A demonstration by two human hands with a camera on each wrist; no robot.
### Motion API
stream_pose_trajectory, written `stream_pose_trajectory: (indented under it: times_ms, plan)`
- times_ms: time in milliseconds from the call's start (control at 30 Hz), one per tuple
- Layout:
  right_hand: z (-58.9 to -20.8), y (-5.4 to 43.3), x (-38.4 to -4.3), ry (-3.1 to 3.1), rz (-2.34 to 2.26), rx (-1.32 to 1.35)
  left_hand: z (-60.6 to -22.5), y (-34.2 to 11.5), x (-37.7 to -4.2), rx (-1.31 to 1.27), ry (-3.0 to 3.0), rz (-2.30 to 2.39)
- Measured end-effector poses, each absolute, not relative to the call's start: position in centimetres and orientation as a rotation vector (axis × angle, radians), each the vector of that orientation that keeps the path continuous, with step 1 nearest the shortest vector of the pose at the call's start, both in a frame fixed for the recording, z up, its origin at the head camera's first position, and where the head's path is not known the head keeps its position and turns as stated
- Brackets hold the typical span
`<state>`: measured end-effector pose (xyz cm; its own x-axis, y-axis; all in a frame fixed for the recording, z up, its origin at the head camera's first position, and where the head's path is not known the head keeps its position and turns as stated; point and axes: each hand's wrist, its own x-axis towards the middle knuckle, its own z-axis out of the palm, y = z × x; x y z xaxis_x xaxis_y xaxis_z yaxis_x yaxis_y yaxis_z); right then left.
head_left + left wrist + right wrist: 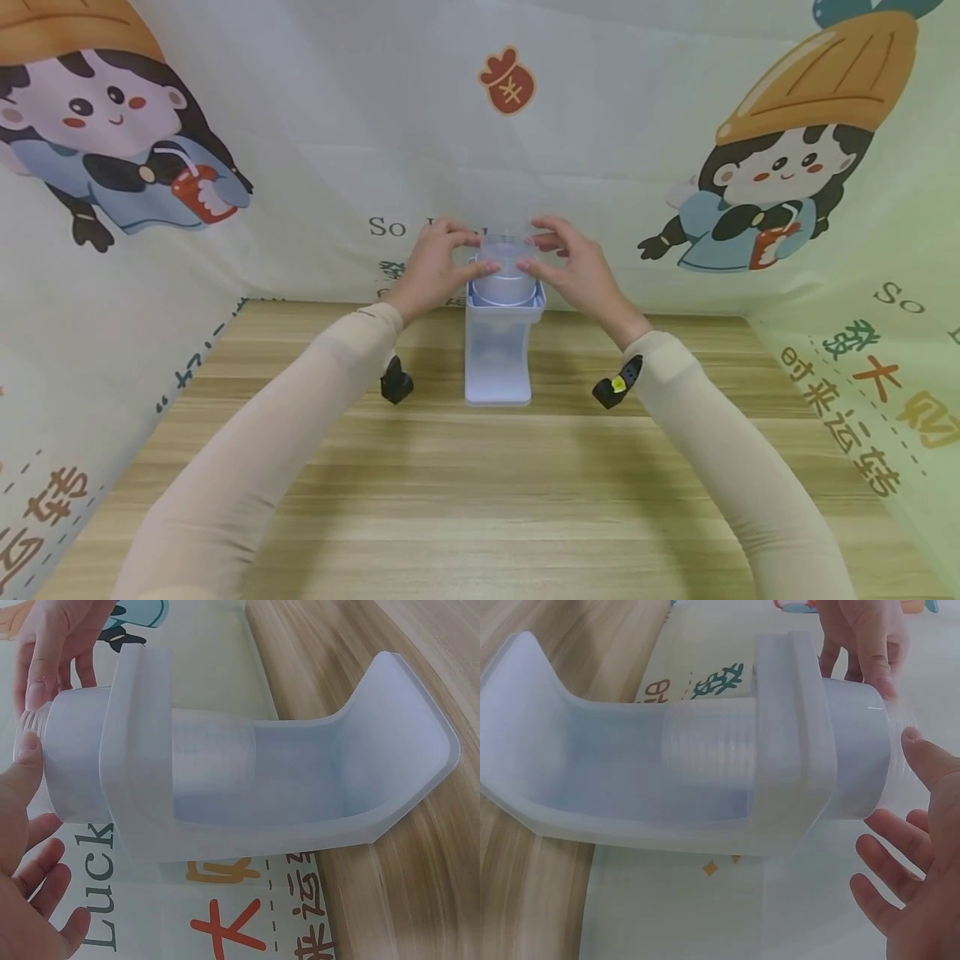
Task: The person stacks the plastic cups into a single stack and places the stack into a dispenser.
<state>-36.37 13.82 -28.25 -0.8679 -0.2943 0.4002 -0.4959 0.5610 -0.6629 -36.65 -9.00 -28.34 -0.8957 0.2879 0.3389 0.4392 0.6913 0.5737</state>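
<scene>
A white plastic cup dispenser (497,358) stands upright on the table, with a flat base, a curved back and a ring on top. Clear plastic cups (506,246) are stacked in the ring, and their lower part (214,754) shows below it in the left wrist view. My left hand (437,265) holds the top of the stack from the left, thumb on the near side. From the right, my right hand (576,265) holds the same rim between thumb and index finger. In the right wrist view its other fingers (877,859) are spread loosely beside the white collar (855,750).
Wood-grain table (480,500) lies under the dispenser. A printed cloth (360,108) with cartoon figures and lettering hangs close behind it and along both sides. Black wrist straps (396,382) sit on both beige sleeves (262,450).
</scene>
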Motion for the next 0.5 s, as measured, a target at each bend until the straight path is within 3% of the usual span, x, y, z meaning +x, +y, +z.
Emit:
stream_pose_trajectory:
  times_ms: [500]
  plan:
    - [-28.94, 13.95, -36.27, -2.55, 1.202, 0.674, -28.64, -8.91, -36.68, -0.589, -2.719, -1.041]
